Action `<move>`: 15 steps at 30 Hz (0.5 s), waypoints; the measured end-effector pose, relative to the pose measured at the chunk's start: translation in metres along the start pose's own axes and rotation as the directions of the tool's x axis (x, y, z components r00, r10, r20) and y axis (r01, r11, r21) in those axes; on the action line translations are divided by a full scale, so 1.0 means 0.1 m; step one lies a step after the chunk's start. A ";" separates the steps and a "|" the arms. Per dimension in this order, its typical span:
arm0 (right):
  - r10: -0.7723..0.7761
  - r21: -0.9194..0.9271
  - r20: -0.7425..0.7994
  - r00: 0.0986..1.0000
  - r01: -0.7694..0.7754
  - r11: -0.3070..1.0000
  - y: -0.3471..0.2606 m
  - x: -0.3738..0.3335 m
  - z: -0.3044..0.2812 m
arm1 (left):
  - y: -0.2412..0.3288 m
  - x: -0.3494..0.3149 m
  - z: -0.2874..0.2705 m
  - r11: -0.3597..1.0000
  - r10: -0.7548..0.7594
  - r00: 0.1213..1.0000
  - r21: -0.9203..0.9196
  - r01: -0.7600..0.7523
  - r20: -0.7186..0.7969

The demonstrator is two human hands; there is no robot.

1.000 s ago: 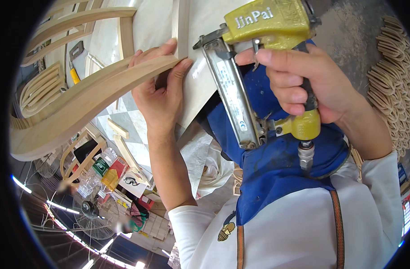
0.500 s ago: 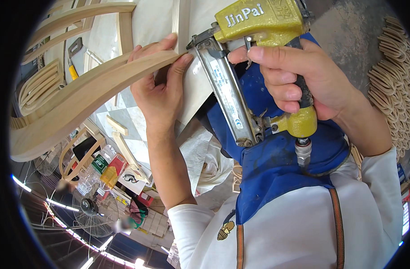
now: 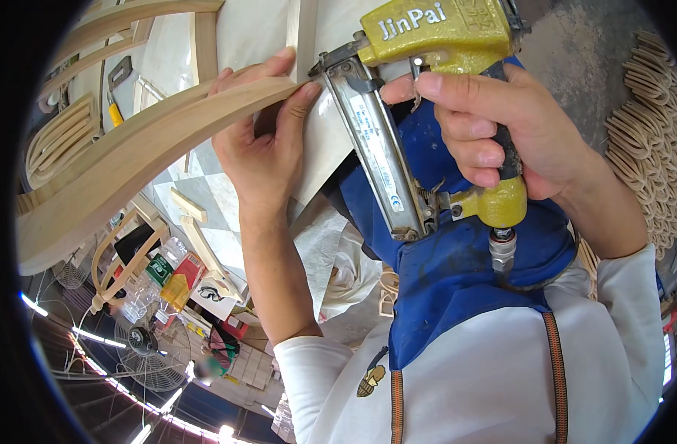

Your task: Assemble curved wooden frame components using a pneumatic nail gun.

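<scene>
My right hand [image 3: 494,122] grips the black handle of a yellow pneumatic nail gun [image 3: 438,33], with the index finger at its trigger. The gun's silver magazine [image 3: 375,148] slants down toward my blue apron. Its nose is close to the end of a curved wooden piece [image 3: 168,137], just right of my left fingertips. My left hand [image 3: 261,122] is wrapped round that end, thumb on the near side and fingers behind. Beyond it an upright wooden bar [image 3: 301,37] meets the same spot; whether the two touch is hidden by my fingers.
The pale worktable [image 3: 205,166] carries small wood offcuts [image 3: 194,229] and a handsaw [image 3: 116,89] with other curved frame parts [image 3: 65,140]. Bottles and boxes [image 3: 164,277] lie at the lower left, near a fan [image 3: 142,340]. Stacked bent wooden pieces [image 3: 649,140] stand at the right.
The nail gun and my right hand have shifted very slightly to the right. My left hand keeps its hold on the curved wooden piece.
</scene>
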State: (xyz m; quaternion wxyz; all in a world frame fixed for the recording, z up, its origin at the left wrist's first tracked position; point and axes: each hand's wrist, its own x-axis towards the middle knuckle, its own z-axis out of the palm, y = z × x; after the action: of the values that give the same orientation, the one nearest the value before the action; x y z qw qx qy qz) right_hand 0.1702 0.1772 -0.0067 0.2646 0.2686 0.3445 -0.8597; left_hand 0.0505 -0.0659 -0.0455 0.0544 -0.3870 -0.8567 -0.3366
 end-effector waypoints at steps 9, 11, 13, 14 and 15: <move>-0.019 0.004 0.037 0.999 0.018 1.000 0.04 0.05 -0.09 | 0.00 0.00 0.01 1.000 0.001 1.000 0.002 -0.001 -0.026; -0.036 0.025 0.065 0.997 0.034 0.999 0.07 0.05 -0.14 | 0.01 0.01 0.03 1.000 0.004 0.999 -0.005 -0.005 -0.051; -0.054 0.044 0.090 0.994 0.050 0.998 0.06 0.04 -0.16 | 0.02 0.03 0.04 1.000 0.010 0.998 -0.006 -0.010 -0.055; -0.042 0.048 0.095 0.995 0.038 0.998 0.07 0.05 -0.16 | 0.02 0.02 0.03 1.000 0.009 0.999 -0.004 -0.009 -0.052; -0.031 0.051 0.101 0.994 0.025 0.998 0.07 0.05 -0.16 | 0.03 0.02 0.03 1.000 0.007 0.999 -0.002 -0.007 -0.052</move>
State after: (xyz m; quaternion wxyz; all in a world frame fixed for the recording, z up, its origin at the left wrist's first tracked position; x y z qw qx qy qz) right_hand 0.1756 0.1832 -0.0233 0.2628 0.2264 0.3128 -0.8842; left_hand 0.0513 -0.0614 -0.0456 0.0774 -0.3813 -0.8532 -0.3472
